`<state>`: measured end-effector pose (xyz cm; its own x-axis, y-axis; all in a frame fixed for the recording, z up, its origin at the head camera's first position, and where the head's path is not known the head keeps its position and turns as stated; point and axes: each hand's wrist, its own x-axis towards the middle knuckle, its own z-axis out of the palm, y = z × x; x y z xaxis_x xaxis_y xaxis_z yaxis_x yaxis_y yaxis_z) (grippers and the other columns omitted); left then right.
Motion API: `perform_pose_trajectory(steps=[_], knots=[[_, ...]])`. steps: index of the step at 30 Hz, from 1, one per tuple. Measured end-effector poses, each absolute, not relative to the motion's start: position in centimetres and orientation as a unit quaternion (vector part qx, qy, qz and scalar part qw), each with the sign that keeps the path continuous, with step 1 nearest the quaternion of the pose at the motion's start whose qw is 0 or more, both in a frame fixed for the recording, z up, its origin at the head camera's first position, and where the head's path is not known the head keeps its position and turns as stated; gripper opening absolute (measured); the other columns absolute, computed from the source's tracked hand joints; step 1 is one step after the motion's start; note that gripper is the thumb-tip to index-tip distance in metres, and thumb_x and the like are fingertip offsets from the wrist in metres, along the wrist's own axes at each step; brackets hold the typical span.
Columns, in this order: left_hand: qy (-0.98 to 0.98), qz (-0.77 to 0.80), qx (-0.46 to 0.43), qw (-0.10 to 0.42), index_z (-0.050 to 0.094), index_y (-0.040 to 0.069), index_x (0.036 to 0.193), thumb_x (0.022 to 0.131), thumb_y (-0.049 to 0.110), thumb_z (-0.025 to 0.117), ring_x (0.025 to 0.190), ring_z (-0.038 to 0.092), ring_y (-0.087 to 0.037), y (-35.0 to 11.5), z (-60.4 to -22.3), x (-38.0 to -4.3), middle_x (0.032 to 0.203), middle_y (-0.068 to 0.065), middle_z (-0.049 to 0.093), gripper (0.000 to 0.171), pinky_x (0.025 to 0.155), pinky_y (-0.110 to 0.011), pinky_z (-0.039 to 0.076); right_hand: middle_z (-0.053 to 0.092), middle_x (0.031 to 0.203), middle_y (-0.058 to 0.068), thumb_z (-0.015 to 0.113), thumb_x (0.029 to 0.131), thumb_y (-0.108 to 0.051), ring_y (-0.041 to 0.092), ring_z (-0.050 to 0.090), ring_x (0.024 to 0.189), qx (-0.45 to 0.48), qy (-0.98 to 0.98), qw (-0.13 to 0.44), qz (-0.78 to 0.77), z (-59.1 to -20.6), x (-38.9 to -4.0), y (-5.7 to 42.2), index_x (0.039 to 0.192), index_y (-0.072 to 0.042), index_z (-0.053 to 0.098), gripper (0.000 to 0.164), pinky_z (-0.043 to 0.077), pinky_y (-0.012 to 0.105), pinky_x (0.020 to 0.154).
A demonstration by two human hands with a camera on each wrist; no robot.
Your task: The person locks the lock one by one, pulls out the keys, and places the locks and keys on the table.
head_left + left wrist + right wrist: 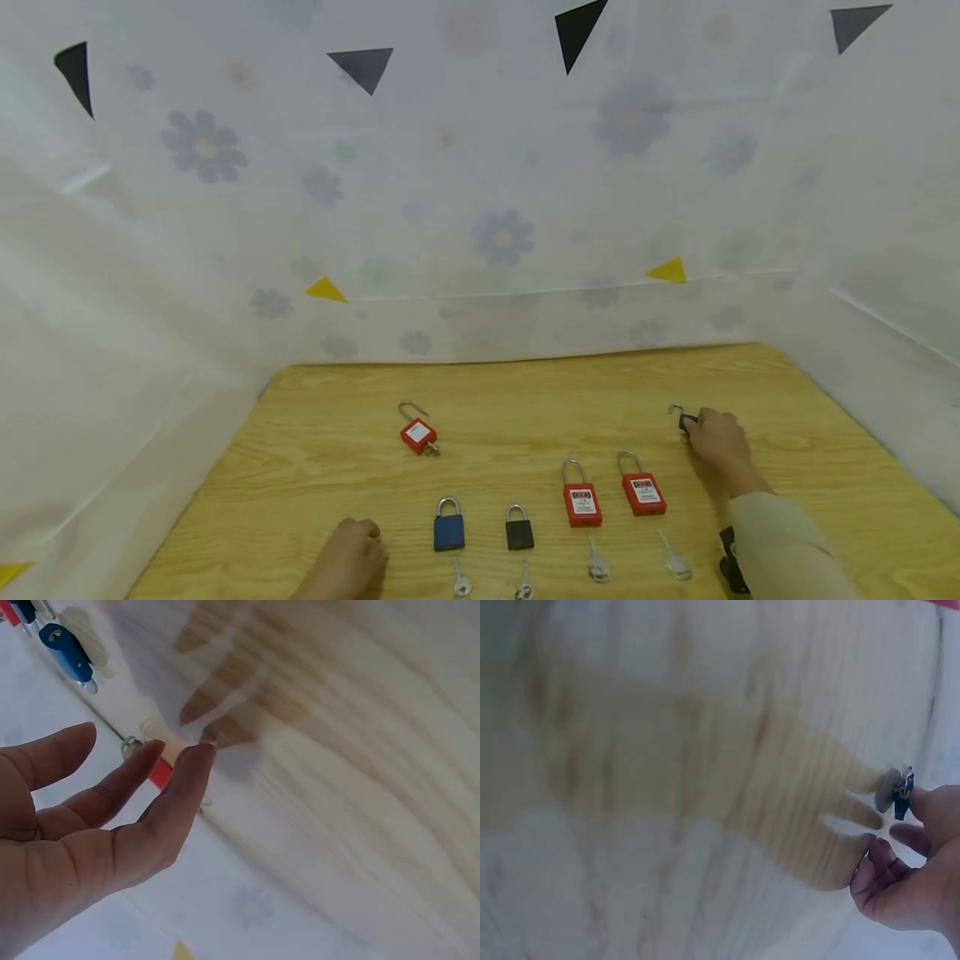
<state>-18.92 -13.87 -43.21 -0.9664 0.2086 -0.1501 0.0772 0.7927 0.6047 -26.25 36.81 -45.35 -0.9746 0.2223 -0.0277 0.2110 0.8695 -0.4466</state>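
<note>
At the far right of the table, my right hand (720, 437) pinches a small blue padlock (687, 422) whose shackle stands open. In the right wrist view the padlock (904, 795) sits at a fingertip, with the other fingers curled below. A key hangs at its lower end. My left hand (348, 554) holds nothing, low over the front left, its fingers loosely bent. Nearest to it is a larger blue padlock (448, 532) with a key (461, 579) below. A red padlock (418, 435) lies at the back left, shackle open, key at its base.
In the front row lie a black padlock (519, 533) and two red padlocks, one left (582, 504) and one right (643, 493), each with a key below. A black object (731, 562) shows beside the right sleeve (787, 542). White flowered sheeting (480, 208) encloses the wooden table (525, 408).
</note>
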Motion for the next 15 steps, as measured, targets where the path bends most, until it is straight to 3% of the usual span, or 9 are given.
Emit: perform_pose_trajectory(steps=[5, 10, 15], knots=[[0.947, 0.294, 0.064, 0.112, 0.060, -0.009, 0.084, 0.086, 0.005, 0.060, 0.069, 0.044, -0.020, -12.5, -42.9, -18.8, 0.077, -0.012, 0.050, 0.014, 0.060, -0.032, 0.043, 0.055, 0.103, 0.038, 0.046, 0.094, -0.013, 0.051, 0.054, 0.092, -0.109, -0.969, 0.041, 0.219, -45.3, -26.5, 36.9, 0.111, 0.018, 0.051, 0.035, 0.048, 0.052, 0.074], [0.956, 0.271, 0.041, 0.107, 0.059, -0.006, 0.080, 0.084, 0.007, 0.063, 0.069, 0.042, -0.022, -11.8, -42.9, -18.9, 0.077, -0.012, 0.047, 0.014, 0.059, -0.032, 0.041, 0.056, 0.084, 0.033, 0.052, 0.088, -0.005, 0.040, 0.056, 0.075, -0.087, -0.961, 0.068, 0.252, -45.3, -26.0, 36.6, 0.092, 0.017, 0.047, 0.023, 0.047, 0.045, 0.064], [0.961, 0.257, 0.049, 0.089, 0.059, -0.004, 0.078, 0.082, 0.013, 0.067, 0.072, 0.047, -0.027, -11.5, -42.7, -18.9, 0.080, -0.015, 0.048, 0.019, 0.061, -0.038, 0.043, 0.054, 0.089, 0.038, 0.051, 0.087, -0.003, 0.042, 0.056, 0.078, -0.097, -0.952, 0.056, 0.287, -45.2, -24.7, 36.6, 0.098, 0.023, 0.044, 0.030, 0.048, 0.043, 0.064]])
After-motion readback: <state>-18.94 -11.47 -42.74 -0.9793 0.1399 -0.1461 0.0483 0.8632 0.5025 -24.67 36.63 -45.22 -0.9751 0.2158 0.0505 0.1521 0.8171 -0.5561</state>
